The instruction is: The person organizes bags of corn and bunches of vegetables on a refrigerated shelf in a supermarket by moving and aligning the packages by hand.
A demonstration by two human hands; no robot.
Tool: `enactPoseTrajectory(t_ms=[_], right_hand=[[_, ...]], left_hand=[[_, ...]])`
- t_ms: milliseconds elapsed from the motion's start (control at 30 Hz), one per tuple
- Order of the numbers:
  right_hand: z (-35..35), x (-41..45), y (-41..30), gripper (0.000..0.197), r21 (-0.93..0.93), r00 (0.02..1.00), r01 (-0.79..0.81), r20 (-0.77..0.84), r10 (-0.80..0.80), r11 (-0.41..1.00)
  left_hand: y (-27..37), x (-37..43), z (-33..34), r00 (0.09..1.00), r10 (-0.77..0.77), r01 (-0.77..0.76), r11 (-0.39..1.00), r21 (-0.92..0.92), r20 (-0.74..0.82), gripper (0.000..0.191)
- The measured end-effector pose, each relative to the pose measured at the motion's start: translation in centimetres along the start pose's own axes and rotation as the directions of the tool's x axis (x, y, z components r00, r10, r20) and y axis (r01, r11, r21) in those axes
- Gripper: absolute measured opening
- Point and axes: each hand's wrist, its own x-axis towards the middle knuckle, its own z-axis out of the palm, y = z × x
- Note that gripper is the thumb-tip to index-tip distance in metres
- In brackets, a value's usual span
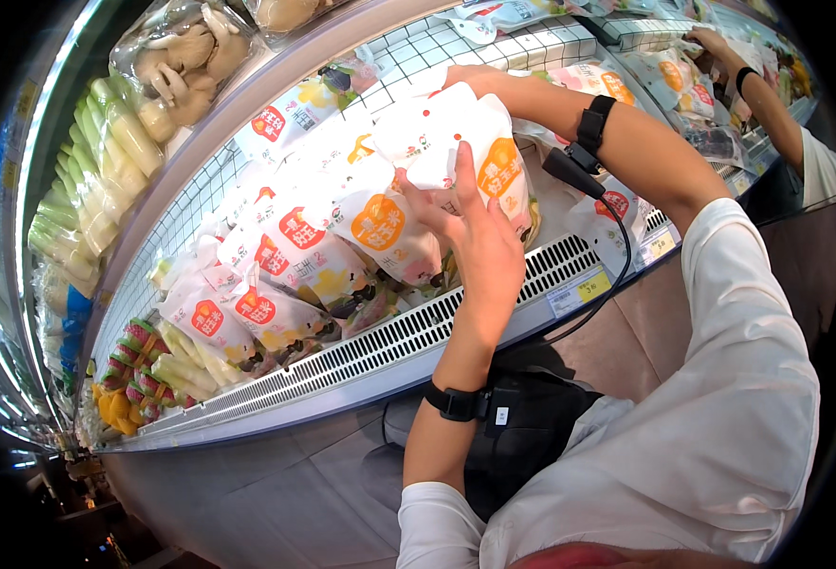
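Observation:
My left hand [485, 249] has its fingers spread across the front of a white printed plastic bag [499, 160] that stands among other bags on the shelf. Its fingertips seem to touch the bag, without closing round it. My right hand [469, 73] reaches over the top of the same bag from behind. Its fingers are mostly hidden, so their grip does not show. Similar bags with orange and red corn emblems stand to the left, among them an orange-marked bag [378, 224] beside my left fingers and a red-marked bag [304, 235].
A slotted metal grille [389, 331] and price-label rail [581, 291] run along the front. A wire mesh divider [418, 53] lies behind. Packed mushrooms [183, 64] and stalk vegetables [115, 142] fill the upper shelf. A mirror [834, 156] at right reflects an arm. A black cable [627, 242] dangles.

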Motion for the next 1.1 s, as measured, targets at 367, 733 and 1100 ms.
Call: enactPoseTrajectory(t_ms=[367, 733, 1100], right_hand=[[-1.9, -3.1, 1.4, 0.023, -0.523, 0.832, -0.154, -0.527, -0.175, 0.839], [-3.7, -13.9, -0.5, 0.027, -0.019, 0.726, -0.371, -0.629, 0.278, 0.928], [3.9, -22.4, -6.3, 0.03, 0.612, 0.817, 0.094, -0.498, 0.29, 0.785]], left_hand=[[-1.0, 0.0, 0.5, 0.992, 0.024, -0.046, 0.983, 0.178, 0.123, 0.061], [-1.1, 0.5, 0.1, 0.983, -0.064, 0.032, 0.983, 0.179, 0.174, 0.054], [1.8, -2.9, -1.2, 0.881, -0.21, 0.433, 0.72, -0.543, 0.424, 0.073]])
